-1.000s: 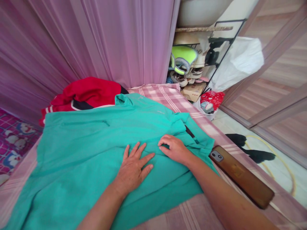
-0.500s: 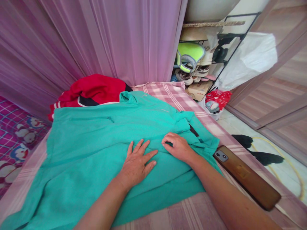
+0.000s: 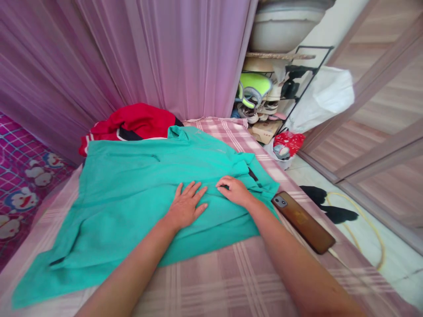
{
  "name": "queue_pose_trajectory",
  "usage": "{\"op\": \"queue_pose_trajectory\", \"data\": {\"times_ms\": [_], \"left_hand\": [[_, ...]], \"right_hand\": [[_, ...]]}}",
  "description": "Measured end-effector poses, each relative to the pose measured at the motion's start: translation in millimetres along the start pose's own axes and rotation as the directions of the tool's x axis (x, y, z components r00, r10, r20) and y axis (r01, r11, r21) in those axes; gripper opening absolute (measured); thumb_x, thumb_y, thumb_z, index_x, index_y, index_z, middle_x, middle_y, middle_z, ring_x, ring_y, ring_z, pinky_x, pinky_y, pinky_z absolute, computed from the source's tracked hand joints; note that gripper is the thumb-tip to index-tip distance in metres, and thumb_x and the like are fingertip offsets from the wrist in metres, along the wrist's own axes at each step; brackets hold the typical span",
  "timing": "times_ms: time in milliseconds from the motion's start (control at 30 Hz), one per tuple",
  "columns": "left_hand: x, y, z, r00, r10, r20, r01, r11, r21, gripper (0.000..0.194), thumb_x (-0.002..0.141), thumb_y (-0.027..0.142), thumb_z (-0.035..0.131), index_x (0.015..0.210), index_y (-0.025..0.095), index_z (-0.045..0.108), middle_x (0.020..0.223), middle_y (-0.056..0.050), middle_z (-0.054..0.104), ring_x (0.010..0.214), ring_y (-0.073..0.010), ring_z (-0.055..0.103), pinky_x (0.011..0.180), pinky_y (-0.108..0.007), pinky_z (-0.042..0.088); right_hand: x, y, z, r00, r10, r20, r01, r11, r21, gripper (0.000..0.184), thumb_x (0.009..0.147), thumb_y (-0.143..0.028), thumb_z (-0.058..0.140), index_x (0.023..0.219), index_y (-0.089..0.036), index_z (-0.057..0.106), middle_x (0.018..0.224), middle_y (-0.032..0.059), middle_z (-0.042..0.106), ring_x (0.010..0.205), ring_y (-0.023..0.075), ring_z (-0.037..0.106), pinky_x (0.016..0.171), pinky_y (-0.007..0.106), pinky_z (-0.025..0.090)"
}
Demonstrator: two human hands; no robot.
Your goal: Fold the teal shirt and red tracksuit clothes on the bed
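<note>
I get a fairly bright picture with soft, even light; I cannot pin down its source. The tall mauve fabric curtain (image 3: 158, 57) grows paler toward its right edge and dims at far left. The crumpled white plastic bag (image 3: 325, 101) reads brightest, nearly washed out. Only faint shadows line the creases of the spread teal fabric garment (image 3: 132, 189). On my feed, the brown wood-grain doors (image 3: 373, 127) look smeared and stretched toward the frame edge.

Left grip (image 3: 185, 208) flat, fingers (image 3: 201, 194) spread; right grip (image 3: 234, 191) curled; forearms (image 3: 139, 266) extended forward.
</note>
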State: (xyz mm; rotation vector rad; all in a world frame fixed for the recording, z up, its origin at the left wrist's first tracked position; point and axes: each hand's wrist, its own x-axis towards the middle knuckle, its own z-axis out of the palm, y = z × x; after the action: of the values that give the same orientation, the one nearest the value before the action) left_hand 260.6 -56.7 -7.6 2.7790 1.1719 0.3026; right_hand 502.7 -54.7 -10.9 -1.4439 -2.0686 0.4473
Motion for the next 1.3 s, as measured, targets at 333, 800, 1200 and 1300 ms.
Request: {"op": "queue_pose_trajectory", "data": {"times_ms": [333,800,1200,1300], "left_hand": [[-108,-31,-59.3,0.994,-0.091,-0.054,0.094,0.994,0.055,0.044,0.099,0.042,0.034,0.101,0.023,0.073,0.099,-0.008,0.074,0.093,-0.0228,0.067,0.089,-0.04,0.051],[-256,-106,-82.1,0.978,-0.201,0.047,0.188,0.962,0.197,0.061,0.09,0.062,0.048,0.137,0.025,0.057,0.14,-0.009,0.059,0.129,-0.0275,0.054,0.111,-0.046,0.039],[-234,-83,-87.8,0.924,-0.368,0.106,0.305,0.874,0.378,0.049,0.087,0.008,0.036,0.128,0.022,0.06,0.126,-0.009,0.068,0.114,-0.0231,0.064,0.096,-0.038,0.05],[-222,-71,-102.7,0.866,-0.485,0.119,0.401,0.818,0.413,0.043,0.086,0.011,0.038,0.119,0.021,0.065,0.114,-0.011,0.072,0.105,-0.0265,0.067,0.089,-0.039,0.051]], "right_hand": [[-102,-21,-34,0.993,-0.11,0.031,0.113,0.985,-0.13,0.025,0.091,-0.025,0.053,0.104,-0.024,0.074,0.105,0.0071,0.076,0.1,0.0228,0.069,0.089,0.042,0.055],[-133,11,-27,0.96,-0.217,0.179,0.272,0.876,-0.399,0.041,0.094,-0.031,0.048,0.131,-0.023,0.063,0.136,0.0102,0.062,0.122,0.0265,0.06,0.102,0.049,0.05],[-110,-20,-34,0.981,-0.02,0.192,0.125,0.826,-0.549,0.05,0.09,-0.006,0.039,0.126,-0.024,0.068,0.121,0.0069,0.071,0.106,0.0216,0.069,0.093,0.035,0.054],[-97,-34,-51,0.964,0.071,0.256,0.077,0.849,-0.523,0.044,0.093,-0.013,0.041,0.123,-0.026,0.07,0.118,0.0055,0.073,0.105,0.0216,0.069,0.089,0.032,0.055]]}}
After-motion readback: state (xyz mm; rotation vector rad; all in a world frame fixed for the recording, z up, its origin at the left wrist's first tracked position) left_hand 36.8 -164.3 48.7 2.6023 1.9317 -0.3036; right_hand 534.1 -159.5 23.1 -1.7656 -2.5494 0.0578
